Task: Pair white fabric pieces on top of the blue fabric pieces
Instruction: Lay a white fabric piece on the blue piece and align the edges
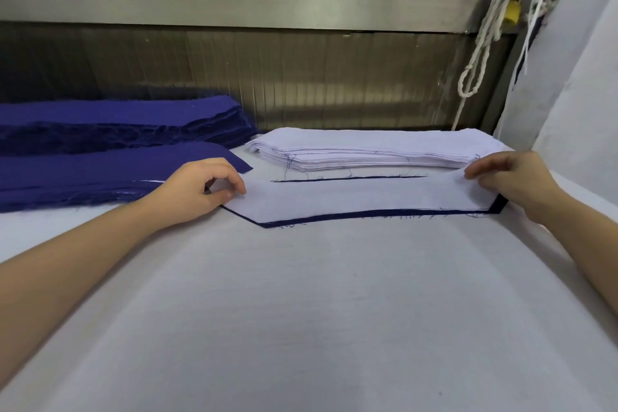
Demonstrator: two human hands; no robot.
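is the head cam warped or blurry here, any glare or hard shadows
Head view: wide-angle bending bows the table at its sides; head view is slightly soft all over, with no clear smear on the left hand or right hand; light is even and shadows under both hands are faint; a dull sheen sits on the metal ledge, no hard glare.

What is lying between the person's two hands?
In the head view, one white fabric piece spans from left hand to right hand, laid on a blue piece whose edge peeks out.
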